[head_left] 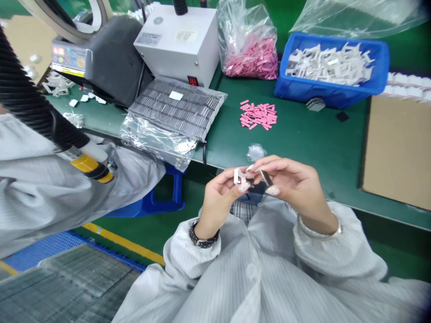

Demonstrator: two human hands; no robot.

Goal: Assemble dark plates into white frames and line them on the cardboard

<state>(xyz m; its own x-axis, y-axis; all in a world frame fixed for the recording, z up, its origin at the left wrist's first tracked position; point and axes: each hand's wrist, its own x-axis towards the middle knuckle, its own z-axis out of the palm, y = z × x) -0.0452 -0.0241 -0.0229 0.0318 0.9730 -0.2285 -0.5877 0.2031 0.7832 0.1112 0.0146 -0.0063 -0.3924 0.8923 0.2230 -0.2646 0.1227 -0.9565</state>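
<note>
My left hand [220, 195] pinches a small white plastic part [238, 176] between thumb and fingers, held above my lap at the near edge of the green table [303, 139]. My right hand [292, 181] is closed on a small dark metal piece [266, 177], its tip right beside the white part. A pile of pink strips [258, 115] lies on the table just beyond my hands. A blue bin [332, 92] holding several white plastic parts sits at the far right.
A plastic bag of pink strips [251, 49] stands by a white control box [178, 42]. A bagged tray of grey parts [175, 110] overhangs the table's edge. Another person's white sleeve [40, 188] and a black hose [30, 101] are at left. Cardboard [397, 148] lies at right.
</note>
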